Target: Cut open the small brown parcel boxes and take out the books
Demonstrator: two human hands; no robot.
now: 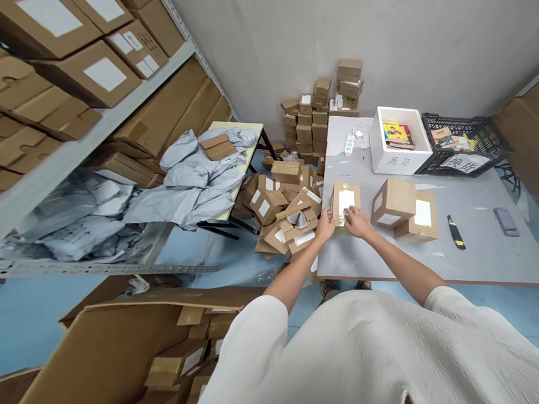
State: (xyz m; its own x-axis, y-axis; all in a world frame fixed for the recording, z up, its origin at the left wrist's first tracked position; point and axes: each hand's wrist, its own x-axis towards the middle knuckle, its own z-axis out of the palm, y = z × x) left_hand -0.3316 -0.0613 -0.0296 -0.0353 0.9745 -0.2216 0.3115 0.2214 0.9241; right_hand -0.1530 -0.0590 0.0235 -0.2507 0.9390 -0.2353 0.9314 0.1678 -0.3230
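The handled box [356,196] is brown, its label [346,200] white.

Parcel storeroom: shelved cartons [89,85], mailing bags [191,176]

The cardboard box [338,198] is brown, small and rectangular — closed on top, with a white label [346,198] on its upper face. Yellowish, shiny tape [344,186] shows at the far end of that face. The box rests flat on the grey tabletop [350,261], near its left edge, longer sides pointing toward the wall — any print on the label is unreadable.
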